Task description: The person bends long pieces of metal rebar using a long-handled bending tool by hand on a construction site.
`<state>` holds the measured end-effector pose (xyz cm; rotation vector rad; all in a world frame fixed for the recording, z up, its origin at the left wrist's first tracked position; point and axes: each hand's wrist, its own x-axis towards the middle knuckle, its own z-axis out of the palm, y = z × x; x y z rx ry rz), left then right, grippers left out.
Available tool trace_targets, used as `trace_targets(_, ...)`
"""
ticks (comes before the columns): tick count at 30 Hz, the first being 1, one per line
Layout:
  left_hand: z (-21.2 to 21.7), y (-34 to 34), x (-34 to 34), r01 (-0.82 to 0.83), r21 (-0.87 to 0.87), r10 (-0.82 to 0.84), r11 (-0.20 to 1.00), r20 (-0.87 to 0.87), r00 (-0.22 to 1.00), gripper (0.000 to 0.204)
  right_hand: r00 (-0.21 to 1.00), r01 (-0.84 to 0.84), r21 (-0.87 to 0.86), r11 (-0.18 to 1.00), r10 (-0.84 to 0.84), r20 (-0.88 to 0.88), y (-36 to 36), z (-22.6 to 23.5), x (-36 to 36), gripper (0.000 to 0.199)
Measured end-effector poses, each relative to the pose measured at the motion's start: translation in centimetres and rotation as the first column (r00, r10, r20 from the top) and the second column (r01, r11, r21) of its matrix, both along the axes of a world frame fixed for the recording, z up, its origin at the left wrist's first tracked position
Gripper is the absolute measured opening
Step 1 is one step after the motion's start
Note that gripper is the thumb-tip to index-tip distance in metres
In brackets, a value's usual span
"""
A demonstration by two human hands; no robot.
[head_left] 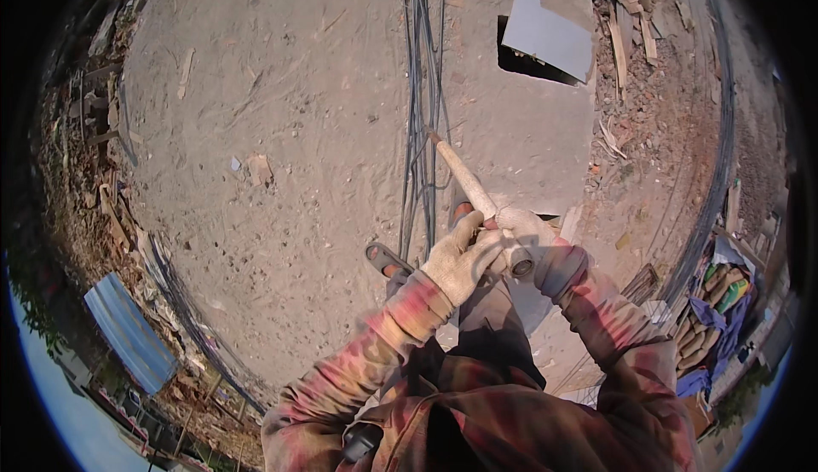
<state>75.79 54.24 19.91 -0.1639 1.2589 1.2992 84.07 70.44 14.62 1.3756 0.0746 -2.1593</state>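
Dusty pale ground (273,89), rubble (648,131) along both sides, blue sky (85,421), bright sunlight

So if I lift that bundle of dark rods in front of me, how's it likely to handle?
The rods will probably flex and spring at the ends, being long and thin for their length. They may snag on one another, since several cross. Together they could feel heavy, as many lie bunched, though their material is hard to confirm.

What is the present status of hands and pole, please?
Right hand grips pale pole. Left hand against it, hold unclear. Dark rods below its far end, contact unclear.
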Motion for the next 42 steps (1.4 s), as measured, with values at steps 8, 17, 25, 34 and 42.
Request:
trace_targets(8,0.5,0.0,-1.1,-0.003,-0.048,0.005,0.999,0.059,0.998,0.063,0.261,-0.104,0.95,0.295,0.93,-0.26,-1.2,-3.4,0.8,0.019)
trace_targets(17,-0.6,0.9,0.0,-0.074,0.074,0.072,0.995,0.035,0.997,0.051,0.996,-0.087,0.063,0.994,0.088,-0.005,0.2,-1.3,-1.3,0.022)
trace_targets(25,-0.3,1.7,-1.6,-0.044,-0.037,0.042,0.998,-0.038,0.998,0.046,0.983,-0.156,-0.001,0.988,0.155,-0.1,2.3,0.8,-4.4,0.023)
trace_targets(34,1.8,1.9,-4.7,-0.065,-0.105,0.071,0.992,0.055,0.996,0.057,0.978,-0.198,0.092,0.976,0.203,-0.047,1.5,1.1,-7.5,0.019)
trace_targets(42,4.2,-2.8,-9.6,-0.046,-0.15,0.047,0.988,0.008,0.999,0.051,0.942,-0.284,0.165,0.945,0.307,-0.137,-3.7,2.3,-12.2,0.018)
